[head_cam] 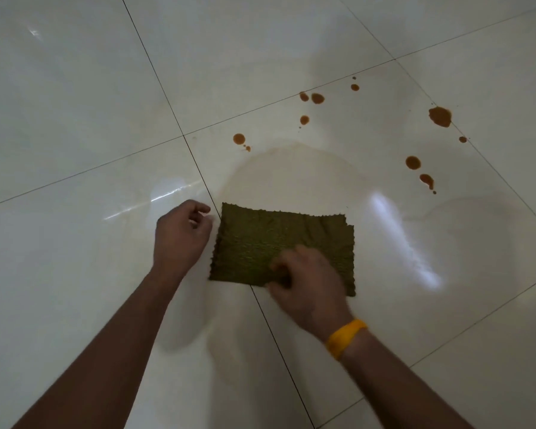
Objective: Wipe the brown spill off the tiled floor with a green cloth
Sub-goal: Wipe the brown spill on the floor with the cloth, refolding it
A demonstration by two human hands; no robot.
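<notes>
A green cloth [270, 236], folded into a rectangle, lies flat on the white tiled floor [74, 119]. My right hand [307, 286], with a yellow wristband, rests on the cloth's near edge with fingers curled onto the fabric. My left hand [180, 233] hovers just left of the cloth, fingers loosely bent, holding nothing. Brown spill drops lie beyond the cloth: a large one [440, 116] at the far right, one [239, 139] nearer the left, and several more between. A faint wet smear [291, 174] arcs above the cloth.
Dark grout lines [167, 97] cross the glossy tiles, one running under the cloth. Bright light reflections [396, 230] show to the right of the cloth.
</notes>
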